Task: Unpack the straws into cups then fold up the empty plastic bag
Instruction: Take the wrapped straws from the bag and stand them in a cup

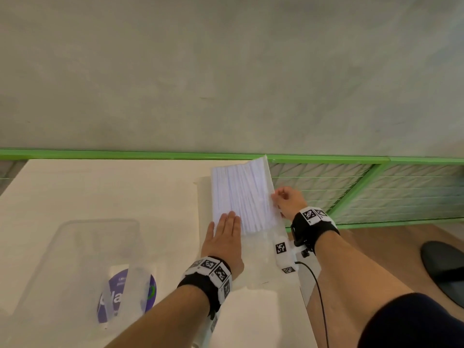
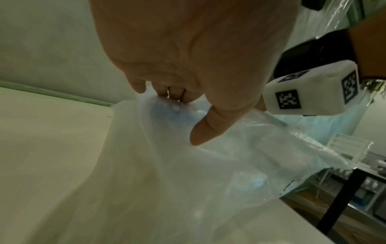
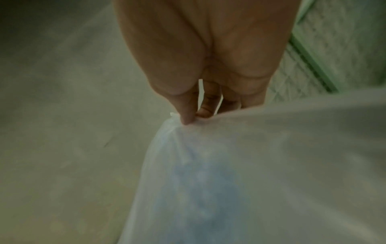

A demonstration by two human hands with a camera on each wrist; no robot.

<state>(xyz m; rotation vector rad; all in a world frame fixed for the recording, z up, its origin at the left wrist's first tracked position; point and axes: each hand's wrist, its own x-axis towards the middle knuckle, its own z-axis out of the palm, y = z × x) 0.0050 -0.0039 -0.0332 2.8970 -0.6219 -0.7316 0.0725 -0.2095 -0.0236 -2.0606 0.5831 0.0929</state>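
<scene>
Straws [image 1: 241,194]: white bundle inside the clear plastic bag [image 1: 263,254], lying flat on the cream counter [image 1: 100,192] near its right edge, bundle fanned toward the far side, bag's near end empty and reaching back between the two wrists. Left hand [image 1: 223,237] lies palm-down on the bag, fingers [image 1: 231,218] straight and together, tips on the near-left corner of the bundle; pressing, not gripping. Left wrist view agrees: fingertips down on crinkled film, thumb [image 2: 205,130] sticking out free above the plastic, bluish blur of straws under the tips. Right hand [image 1: 288,199] is at the bag's right edge, beside the bundle; fingers curled. Right wrist view shows thumb and fingers [image 3: 188,113] pinching a gathered bit of the film, bag pulled taut from that point, bluish mass below it inside the bag; view is blurry, can't tell how much film is in the pinch. Both wrists carry black bands with white marker blocks; right one has a cable running back along the arm. Clear plastic tub [image 1: 82,267] sits on the counter well left of the bag, with a purple round label [image 1: 125,297] showing through it. Green rail [image 1: 150,154] and mesh panel [image 1: 351,187] behind the counter, grey wall beyond that.
</scene>
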